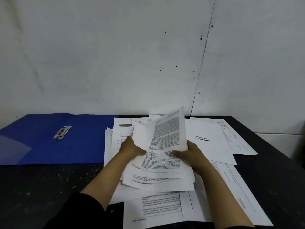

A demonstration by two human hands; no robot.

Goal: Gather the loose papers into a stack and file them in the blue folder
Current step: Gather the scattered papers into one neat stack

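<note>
Pale grey wall, crossed by a thin dark seam and dotted with a few small dark holes, stands behind a dark, speckled tabletop.

Over the middle of that tabletop the left grip and the right grip are both clamped on a bundle of papers, one at each side edge. The thumbs lie on top and the fingers are hidden beneath. The bundle is lifted and uneven: its top printed sheet curls up toward the far edge, and lower sheets stick out on the near side. A dark sleeve covers the left arm low in the view.

Loose sheets lie flat under and around the bundle. Printed pages reach the near edge, and a long sheet runs toward the near right corner. A page with a bold heading, upside down from here, lies on the right and overlaps another sheet toward the far right corner. More sheets sit by the far edge behind the left grip.

The blue folder lies open and flat at the far left corner, with a metal clip on its inner face and a clear pocket at its left end. The leftmost sheets lie along the folder's right edge, between it and the held bundle.
</note>
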